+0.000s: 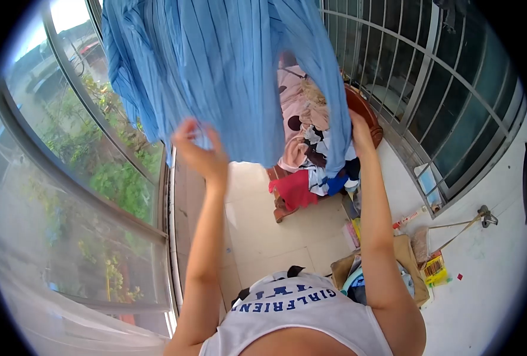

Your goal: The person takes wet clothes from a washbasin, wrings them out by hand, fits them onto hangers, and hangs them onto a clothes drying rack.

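Observation:
A light blue striped shirt [228, 77] hangs in front of me across the upper middle of the view, its long sleeve [325, 89] dropping on the right. My left hand [203, 154] is raised at the shirt's lower left edge, somewhat blurred, with a gap between thumb and fingers and no cloth visible in it. At the outer edge of the right sleeve, my right hand [363, 135] has its fingers closed on the fabric; its fingertips are partly hidden.
Behind the shirt, a wooden seat [284, 213] carries a heap of clothes [311, 118]. Barred windows [417, 71] stand on the right, glass panes [67, 148] on the left. A cardboard box [408, 255] with items sits beside my right arm. Tiled floor [257, 225] lies below.

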`<state>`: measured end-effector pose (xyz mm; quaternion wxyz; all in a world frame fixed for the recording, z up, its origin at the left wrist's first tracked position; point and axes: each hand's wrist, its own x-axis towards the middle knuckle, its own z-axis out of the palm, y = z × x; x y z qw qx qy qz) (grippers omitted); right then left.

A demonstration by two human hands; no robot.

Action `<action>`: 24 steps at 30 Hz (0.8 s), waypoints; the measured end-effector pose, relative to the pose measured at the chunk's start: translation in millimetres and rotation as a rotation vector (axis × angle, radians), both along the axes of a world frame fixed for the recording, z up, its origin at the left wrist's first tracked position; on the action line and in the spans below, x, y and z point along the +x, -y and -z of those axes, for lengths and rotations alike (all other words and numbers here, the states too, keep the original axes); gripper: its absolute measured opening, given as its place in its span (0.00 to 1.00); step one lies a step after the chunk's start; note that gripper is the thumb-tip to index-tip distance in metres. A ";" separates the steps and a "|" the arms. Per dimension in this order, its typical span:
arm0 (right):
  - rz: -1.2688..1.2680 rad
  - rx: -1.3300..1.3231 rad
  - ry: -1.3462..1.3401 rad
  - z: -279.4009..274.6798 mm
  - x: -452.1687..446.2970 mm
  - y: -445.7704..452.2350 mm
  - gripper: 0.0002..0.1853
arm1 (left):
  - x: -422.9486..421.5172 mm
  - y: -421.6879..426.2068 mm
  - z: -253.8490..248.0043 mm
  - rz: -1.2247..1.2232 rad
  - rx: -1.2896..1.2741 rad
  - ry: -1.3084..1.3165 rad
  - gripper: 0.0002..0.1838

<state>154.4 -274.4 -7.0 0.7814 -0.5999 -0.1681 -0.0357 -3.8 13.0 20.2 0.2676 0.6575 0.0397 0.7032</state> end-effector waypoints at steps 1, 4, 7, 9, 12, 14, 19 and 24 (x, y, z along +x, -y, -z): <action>-0.158 0.056 -0.139 3.3 -0.3 -2.1 0.18 | -7.4 30.4 -11.9 0.294 -0.099 -0.295 0.17; -0.490 0.174 -0.266 4.7 -13.6 -11.0 0.17 | 32.2 92.6 -21.7 0.873 -0.336 -0.534 0.18; -0.426 -0.206 -0.087 -15.7 -29.5 -15.5 0.17 | 86.2 108.9 -32.1 1.073 -0.331 -0.456 0.25; -0.210 -0.409 0.277 -16.7 -21.1 -8.8 0.17 | 97.3 120.7 -41.5 1.358 -0.482 -0.417 0.22; 0.043 0.025 0.135 -67.9 -68.5 -8.6 0.21 | 79.8 138.4 -53.5 1.399 -0.517 -0.367 0.19; -0.027 0.051 0.149 -74.8 -98.0 -6.8 0.27 | 78.6 147.7 -51.2 1.384 -0.586 -0.332 0.16; 0.074 -0.255 0.416 -50.2 -116.7 -17.8 0.28 | 93.0 145.9 -41.1 1.094 -0.416 -0.347 0.21; 0.427 -0.372 0.336 -32.4 -87.6 18.1 0.06 | 74.9 132.4 -45.4 1.036 -0.573 -0.401 0.09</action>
